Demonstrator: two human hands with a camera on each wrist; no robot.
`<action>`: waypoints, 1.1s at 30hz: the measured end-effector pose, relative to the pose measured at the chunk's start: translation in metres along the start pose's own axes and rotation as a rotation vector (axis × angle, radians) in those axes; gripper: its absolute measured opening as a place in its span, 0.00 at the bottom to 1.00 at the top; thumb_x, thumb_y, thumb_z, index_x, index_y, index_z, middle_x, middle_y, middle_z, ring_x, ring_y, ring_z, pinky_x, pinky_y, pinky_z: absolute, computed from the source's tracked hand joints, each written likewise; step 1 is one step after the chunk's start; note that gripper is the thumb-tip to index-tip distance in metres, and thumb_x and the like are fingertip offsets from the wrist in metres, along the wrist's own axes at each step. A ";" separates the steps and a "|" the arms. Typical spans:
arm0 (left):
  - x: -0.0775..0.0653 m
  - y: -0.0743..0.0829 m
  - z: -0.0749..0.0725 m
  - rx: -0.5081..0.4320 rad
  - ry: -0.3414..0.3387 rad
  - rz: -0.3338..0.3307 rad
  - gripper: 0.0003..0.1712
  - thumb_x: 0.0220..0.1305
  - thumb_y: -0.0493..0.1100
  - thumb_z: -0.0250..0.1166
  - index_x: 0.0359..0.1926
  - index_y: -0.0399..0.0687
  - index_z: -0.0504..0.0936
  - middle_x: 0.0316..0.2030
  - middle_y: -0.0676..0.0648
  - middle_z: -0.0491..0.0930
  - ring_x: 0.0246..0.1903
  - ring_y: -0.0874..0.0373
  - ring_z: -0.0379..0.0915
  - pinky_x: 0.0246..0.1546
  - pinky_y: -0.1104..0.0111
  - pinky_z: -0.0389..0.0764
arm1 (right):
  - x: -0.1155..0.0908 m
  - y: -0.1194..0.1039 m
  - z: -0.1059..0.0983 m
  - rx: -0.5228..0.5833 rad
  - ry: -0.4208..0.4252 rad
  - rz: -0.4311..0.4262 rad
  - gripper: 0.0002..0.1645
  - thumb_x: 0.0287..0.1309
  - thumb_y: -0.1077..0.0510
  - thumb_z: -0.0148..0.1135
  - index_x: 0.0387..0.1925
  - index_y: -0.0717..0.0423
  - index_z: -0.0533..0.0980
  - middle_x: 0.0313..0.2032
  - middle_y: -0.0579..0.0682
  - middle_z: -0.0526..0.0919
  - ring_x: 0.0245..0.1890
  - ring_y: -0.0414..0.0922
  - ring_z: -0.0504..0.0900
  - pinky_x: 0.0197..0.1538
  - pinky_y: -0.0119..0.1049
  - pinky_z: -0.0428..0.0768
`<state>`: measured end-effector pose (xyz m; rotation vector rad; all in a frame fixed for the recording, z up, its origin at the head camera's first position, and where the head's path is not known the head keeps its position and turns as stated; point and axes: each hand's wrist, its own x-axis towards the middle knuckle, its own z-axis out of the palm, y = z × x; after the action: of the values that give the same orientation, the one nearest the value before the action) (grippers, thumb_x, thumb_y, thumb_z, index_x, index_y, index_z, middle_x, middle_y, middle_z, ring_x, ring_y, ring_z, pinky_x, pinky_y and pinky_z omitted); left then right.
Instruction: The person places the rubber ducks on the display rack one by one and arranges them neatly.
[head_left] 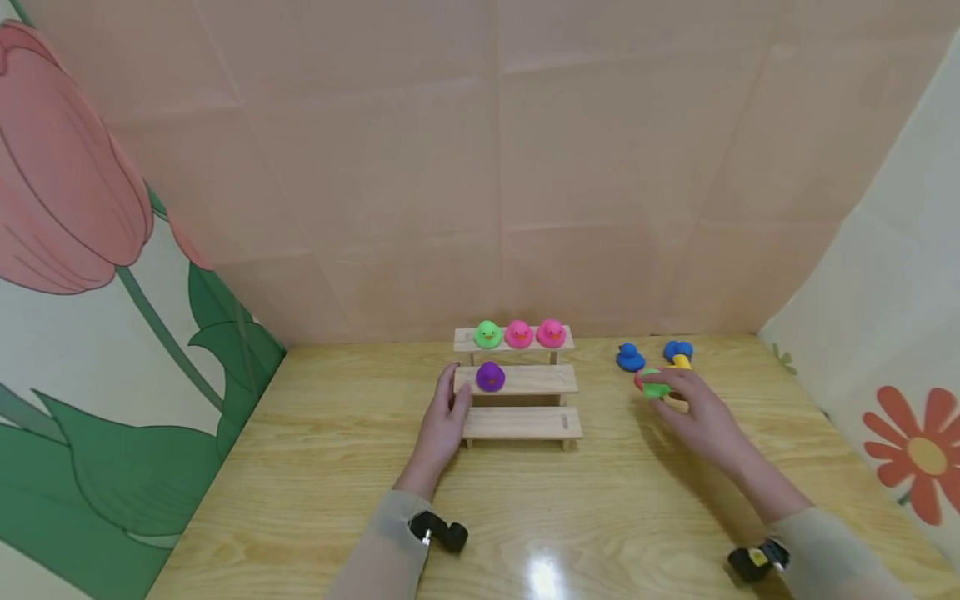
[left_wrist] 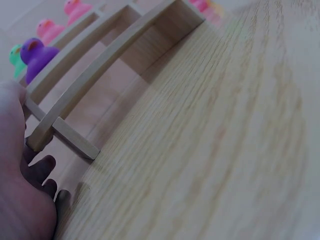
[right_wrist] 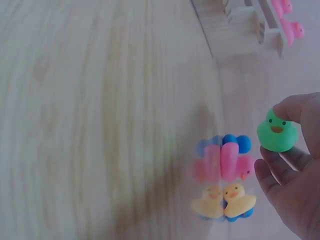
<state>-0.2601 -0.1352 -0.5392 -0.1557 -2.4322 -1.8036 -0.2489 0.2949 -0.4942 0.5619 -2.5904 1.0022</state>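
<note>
My right hand point(head_left: 701, 417) pinches a green rubber duck point(right_wrist: 277, 136) between thumb and fingers, to the right of a three-tier wooden stand point(head_left: 525, 423). It is held above the loose ducks on the table. The left hand point(head_left: 441, 427) grips the stand's left end, its thumb by the middle tier; curled fingers point(left_wrist: 40, 170) show under the lowest board in the left wrist view. A purple duck point(head_left: 491, 377) sits at the left of the middle tier. On the top tier stand another green duck point(head_left: 487, 335) and two pink ducks, one in the middle point(head_left: 519, 335) and one rightmost point(head_left: 551, 333).
Right of the stand lie a blue duck point(head_left: 630, 358), another blue duck point(head_left: 678, 350), a yellow duck point(right_wrist: 239, 201) and a pink duck point(right_wrist: 236, 161), partly hidden by the right hand in the head view. A beige-covered wall point(head_left: 495, 183) rises behind the wooden table point(head_left: 337, 442).
</note>
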 end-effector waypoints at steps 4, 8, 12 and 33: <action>0.000 0.001 0.000 -0.004 -0.001 0.008 0.38 0.86 0.70 0.50 0.88 0.72 0.56 0.86 0.45 0.55 0.82 0.39 0.56 0.81 0.45 0.60 | 0.003 -0.008 0.002 0.002 -0.012 0.020 0.18 0.77 0.62 0.70 0.64 0.56 0.84 0.63 0.58 0.81 0.63 0.58 0.78 0.62 0.45 0.83; -0.001 0.002 0.000 -0.003 0.000 -0.001 0.38 0.86 0.70 0.50 0.88 0.73 0.56 0.87 0.46 0.55 0.82 0.40 0.56 0.82 0.46 0.60 | 0.005 -0.017 0.008 0.012 -0.003 -0.002 0.18 0.77 0.62 0.70 0.64 0.57 0.83 0.64 0.58 0.80 0.63 0.58 0.79 0.62 0.53 0.83; -0.001 0.003 0.000 -0.009 0.003 -0.001 0.37 0.86 0.69 0.50 0.88 0.73 0.56 0.87 0.45 0.54 0.83 0.41 0.55 0.82 0.47 0.59 | 0.010 -0.028 0.015 0.039 0.001 -0.031 0.17 0.76 0.63 0.70 0.62 0.57 0.84 0.64 0.59 0.80 0.62 0.59 0.80 0.61 0.62 0.83; 0.000 0.003 0.001 -0.011 0.008 0.013 0.37 0.86 0.68 0.51 0.88 0.72 0.57 0.86 0.44 0.56 0.82 0.40 0.57 0.82 0.46 0.60 | 0.038 -0.080 0.054 0.245 -0.028 -0.028 0.15 0.80 0.56 0.69 0.61 0.56 0.84 0.67 0.57 0.77 0.63 0.55 0.79 0.64 0.62 0.84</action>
<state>-0.2593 -0.1334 -0.5363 -0.1639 -2.4103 -1.8095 -0.2526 0.1941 -0.4713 0.6738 -2.4923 1.3207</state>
